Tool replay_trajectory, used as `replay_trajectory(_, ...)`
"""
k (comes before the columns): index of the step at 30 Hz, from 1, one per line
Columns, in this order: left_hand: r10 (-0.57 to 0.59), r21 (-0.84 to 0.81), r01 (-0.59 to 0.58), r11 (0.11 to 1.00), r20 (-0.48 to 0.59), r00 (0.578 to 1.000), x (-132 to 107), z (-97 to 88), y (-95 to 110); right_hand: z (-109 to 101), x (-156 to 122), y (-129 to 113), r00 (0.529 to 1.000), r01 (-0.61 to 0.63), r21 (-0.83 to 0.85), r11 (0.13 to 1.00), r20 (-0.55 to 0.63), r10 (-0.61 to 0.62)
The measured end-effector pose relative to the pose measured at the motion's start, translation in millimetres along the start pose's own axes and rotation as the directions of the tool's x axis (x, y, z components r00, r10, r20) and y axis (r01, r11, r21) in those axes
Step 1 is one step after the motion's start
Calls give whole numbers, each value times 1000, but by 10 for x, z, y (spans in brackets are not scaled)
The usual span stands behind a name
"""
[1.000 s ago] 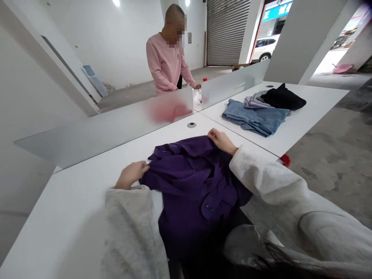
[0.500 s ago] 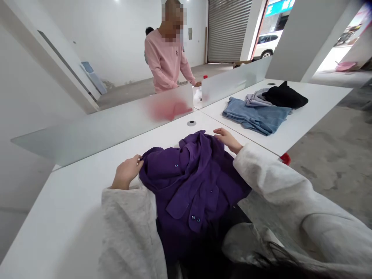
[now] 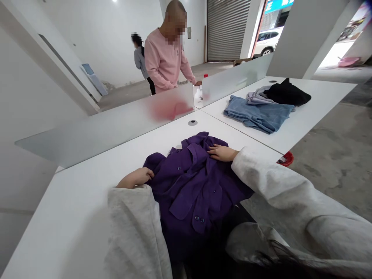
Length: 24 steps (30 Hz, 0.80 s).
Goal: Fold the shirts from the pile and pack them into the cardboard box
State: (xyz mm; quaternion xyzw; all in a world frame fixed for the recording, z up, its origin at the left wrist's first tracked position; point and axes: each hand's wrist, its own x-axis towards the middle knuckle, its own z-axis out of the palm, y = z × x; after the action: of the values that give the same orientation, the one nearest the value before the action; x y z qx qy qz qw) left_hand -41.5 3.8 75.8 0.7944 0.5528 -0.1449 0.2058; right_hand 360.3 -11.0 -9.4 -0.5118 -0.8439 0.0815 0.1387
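A crumpled purple shirt with small shiny buttons lies in front of me, its lower part hanging over the near table edge towards my lap. My left hand is at the shirt's left edge, its fingers curled on the cloth. On the upper right of the shirt rests my right hand, fingers stretched out and flat against the fabric.
Folded blue jeans, a pale lilac garment and a black garment lie on the white table at right. Low frosted dividers run behind. A person in pink stands beyond; another is farther back.
My right hand has come down from above the shirt's upper right edge onto the cloth. My left hand has shifted slightly right and down. The farther person has come into fuller view.
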Motion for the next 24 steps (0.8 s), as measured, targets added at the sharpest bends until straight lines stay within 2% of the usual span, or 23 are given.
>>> replay_trajectory(1, -18, 3, 18, 1000, 15, 1000, -51, -35, 16, -83, 11, 9, 1000, 19, 42, 999, -7, -19)
replay_trajectory(2, -42, 20, 42, 999, -17, 999, -93, -68, 46, -159, 38, 3, 999, 13, 75, 997, -44, -10)
replay_trajectory(4, -65, 62, 80, 995, -210, 975, -133, -113, 145, -268, 141, -44, 979, -35, 112, 993, -195, 57)
replay_trajectory(5, -40, 85, 74, 994, -347, 937, -125, -118, 206, -294, 216, -80, 959, -50, 119, 992, -271, 81)
replay_trajectory(7, 68, 140, 18, 990, -584, 809, -53, -79, 330, -284, 395, -157, 931, -50, 110, 993, -355, 86)
replay_trajectory(8, 126, 173, -14, 985, -654, 746, 7, -32, 381, -250, 488, -191, 926, -49, 97, 994, -368, 81)
replay_trajectory(9, 169, 207, -33, 978, -687, 706, 76, 30, 419, -201, 574, -220, 926, -57, 80, 995, -369, 83)
replay_trajectory(10, 192, 238, -28, 971, -700, 688, 150, 102, 440, -139, 647, -242, 928, -73, 60, 996, -360, 90)
replay_trajectory(11, 195, 264, -7, 964, -696, 691, 221, 178, 444, -70, 703, -257, 935, -90, 40, 995, -340, 98)
replay_trajectory(12, 180, 279, 23, 960, -678, 713, 285, 250, 432, 2, 739, -265, 943, -106, 23, 994, -315, 107)
replay_trajectory(14, 120, 276, 63, 959, -599, 792, 372, 355, 378, 133, 759, -263, 950, -133, 3, 991, -285, 129)
replay_trajectory(16, 60, 241, 70, 968, -496, 866, 395, 384, 317, 210, 738, -239, 941, -165, 4, 986, -299, 158)
replay_trajectory(17, 43, 223, 69, 972, -462, 886, 383, 367, 294, 217, 725, -223, 933, -180, 7, 984, -314, 173)
replay_trajectory(18, 32, 209, 73, 975, -459, 888, 358, 332, 280, 199, 714, -207, 926, -194, 9, 981, -329, 186)
replay_trajectory(19, 22, 196, 86, 977, -492, 871, 320, 280, 273, 155, 707, -195, 918, -203, 14, 979, -346, 195)
replay_trajectory(20, 5, 176, 112, 978, -555, 832, 271, 214, 270, 89, 705, -191, 905, -207, 25, 978, -376, 201)
replay_trajectory(21, -17, 145, 140, 979, -634, 773, 210, 138, 269, 2, 706, -197, 884, -203, 45, 978, -421, 203)
replay_trajectory(22, -46, 99, 166, 981, -717, 696, 136, 55, 265, -99, 705, -215, 854, -188, 73, 979, -481, 200)
replay_trajectory(24, -127, -30, 189, 981, -839, 529, -55, -117, 233, -323, 681, -285, 756, -122, 139, 983, -628, 182)
